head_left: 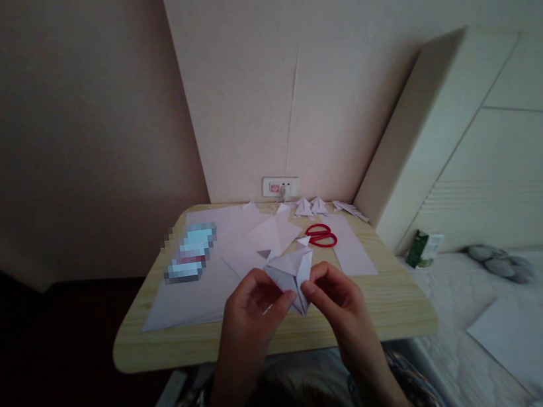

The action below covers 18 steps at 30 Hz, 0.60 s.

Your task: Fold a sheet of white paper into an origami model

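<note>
A folded white origami paper (290, 266) is held up over the near half of the small wooden table (381, 319). My left hand (253, 309) pinches its left side between thumb and fingers. On the other side my right hand (336, 292) grips the right edge, its thumb near the paper's lower point. Both thumbs lie close together along the centre crease. Just behind the folded piece are loose white paper sheets (268, 234) and red-handled scissors (322, 235), whose blades I cannot make out.
Several folded paper pieces (311, 207) stand along the table's back edge, below a wall socket (280, 187). A blurred-out phone (191, 253) lies on large paper at the left. To the right is a bed (443, 288) with a green-and-white box (423, 249) and a grey object (499, 263).
</note>
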Tool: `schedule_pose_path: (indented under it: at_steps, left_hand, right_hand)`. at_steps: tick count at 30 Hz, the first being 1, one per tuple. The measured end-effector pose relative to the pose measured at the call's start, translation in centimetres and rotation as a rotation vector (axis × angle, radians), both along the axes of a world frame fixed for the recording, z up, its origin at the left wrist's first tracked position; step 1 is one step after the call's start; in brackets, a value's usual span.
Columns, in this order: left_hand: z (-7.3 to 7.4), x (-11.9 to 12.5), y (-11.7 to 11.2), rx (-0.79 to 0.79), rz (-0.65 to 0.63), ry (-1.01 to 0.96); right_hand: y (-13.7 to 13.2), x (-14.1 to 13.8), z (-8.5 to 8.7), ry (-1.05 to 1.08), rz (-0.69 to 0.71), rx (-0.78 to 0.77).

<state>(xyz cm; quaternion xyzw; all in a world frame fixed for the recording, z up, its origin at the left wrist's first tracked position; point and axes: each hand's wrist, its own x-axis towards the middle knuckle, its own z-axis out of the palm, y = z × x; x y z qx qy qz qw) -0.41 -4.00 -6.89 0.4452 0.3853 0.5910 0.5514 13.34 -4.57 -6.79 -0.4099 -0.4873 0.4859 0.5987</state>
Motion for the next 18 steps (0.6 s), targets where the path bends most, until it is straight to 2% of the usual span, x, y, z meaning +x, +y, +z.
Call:
schedule_pose_path:
  at_steps: [4, 8, 14, 18]
  left_hand:
    - [0.04, 0.23, -0.19, 0.045, 0.076, -0.045]
    - [0.34, 0.31, -0.43, 0.026, 0.111, -0.088]
    - [0.75, 0.23, -0.53, -0.056, 0.021, -0.092]
    - [0.41, 0.11, -0.3, -0.067, -0.014, -0.047]
  right_hand:
    - [0.08, 0.09, -0.13, 0.047, 0.067, -0.043]
    - [0.28, -0.05, -0.47, 0.105, 0.165, -0.116]
    - [0.32, -0.07, -0.34, 0.061, 0.049, -0.094]
    - [0.25, -0.15, -0.31, 0.049, 0.019, -0.088]
